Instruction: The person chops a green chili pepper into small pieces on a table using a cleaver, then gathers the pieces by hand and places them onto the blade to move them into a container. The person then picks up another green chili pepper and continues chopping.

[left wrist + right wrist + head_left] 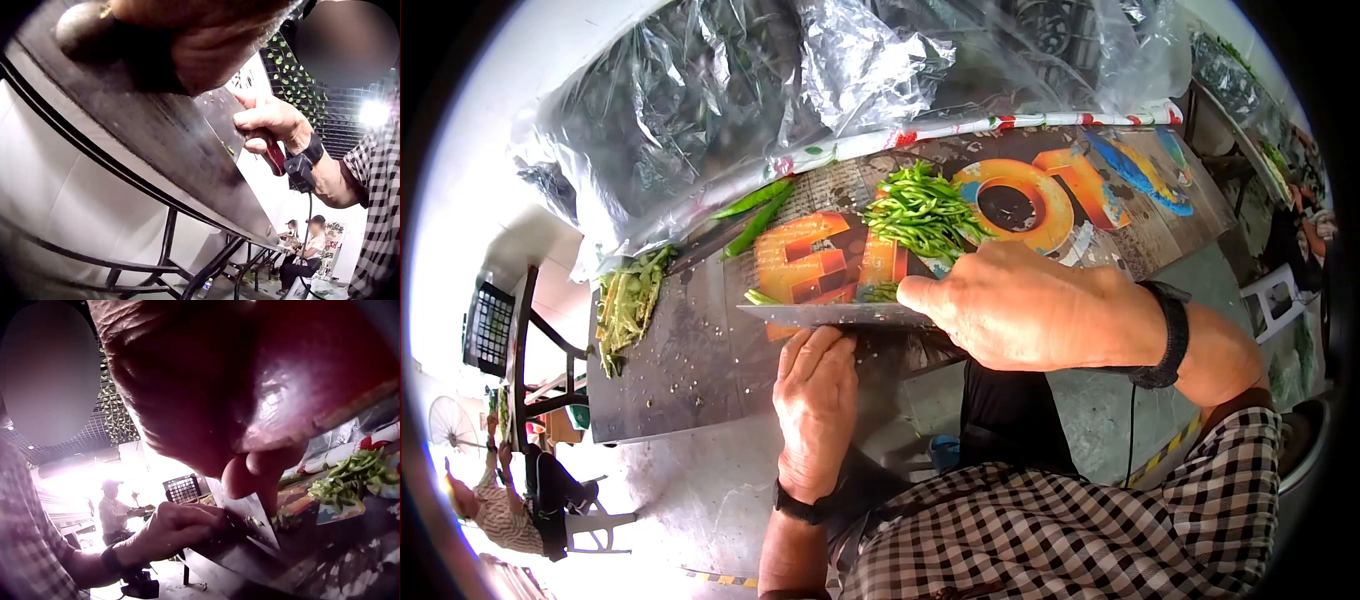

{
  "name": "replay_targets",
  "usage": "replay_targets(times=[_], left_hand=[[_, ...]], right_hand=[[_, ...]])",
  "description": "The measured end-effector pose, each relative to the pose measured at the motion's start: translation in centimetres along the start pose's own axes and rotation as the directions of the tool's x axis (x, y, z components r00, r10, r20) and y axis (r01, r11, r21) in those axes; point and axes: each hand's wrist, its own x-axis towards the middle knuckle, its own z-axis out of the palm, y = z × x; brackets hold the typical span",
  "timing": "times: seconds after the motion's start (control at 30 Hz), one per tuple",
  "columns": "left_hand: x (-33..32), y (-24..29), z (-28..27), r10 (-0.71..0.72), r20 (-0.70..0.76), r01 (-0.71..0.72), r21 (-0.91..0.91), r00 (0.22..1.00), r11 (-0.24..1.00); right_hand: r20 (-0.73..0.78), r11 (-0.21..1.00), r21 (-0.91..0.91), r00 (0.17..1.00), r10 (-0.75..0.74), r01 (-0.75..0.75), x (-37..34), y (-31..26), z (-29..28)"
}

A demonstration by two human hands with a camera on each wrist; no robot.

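Note:
My right hand (1040,305) grips the red-brown handle (273,156) of a kitchen knife, its broad blade (830,315) low over the dark table (690,380). On the near side of the blade is my left hand (818,400), fingers bent and fingertips right at the steel. What those fingertips hold is hidden, and I cannot tell it. Small green pieces (760,297) show just beyond the blade. Past the knife lies a heap of green pepper strips (925,210). Long whole green peppers (757,225) rest left of it.
Pale green pepper trimmings (632,305) are piled at the table's left end. Crumpled clear plastic sheeting (700,110) covers the far side. Orange letters and a blue parrot (1135,170) are printed on the tabletop. Another person (510,510) sits at the left; a white stool (1270,300) stands right.

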Motion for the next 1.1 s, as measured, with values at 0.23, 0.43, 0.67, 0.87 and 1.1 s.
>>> replay_targets(times=[0.23,0.43,0.67,0.87,1.1], left_hand=[[0.1,-0.1,-0.1,-0.026,0.052,0.025,0.016,0.998,1.000],[0.0,0.1,0.1,-0.047,-0.051,0.046,-0.028,0.998,0.999],[-0.2,-0.1,0.5,-0.053,-0.109,0.045,-0.072,0.993,0.996],[-0.3,0.0,0.1,-0.056,-0.081,0.046,-0.120,0.995,0.992],[0.0,-2.4,-3.9,-0.326,-0.103,0.304,-0.188,0.940,0.934]], right_hand=[[-0.028,0.996,-0.007,0.996,-0.086,0.086,3.1,-0.8,1.1],[0.018,0.995,0.096,1.000,0.001,-0.003,0.4,0.5,0.4],[-0.141,0.969,0.184,0.971,0.194,-0.167,-2.6,1.4,-0.1],[-0.119,0.974,0.177,0.979,0.164,-0.142,-3.0,0.7,-0.5],[0.096,0.955,0.260,0.988,0.124,-0.145,-2.3,0.0,-0.4]])
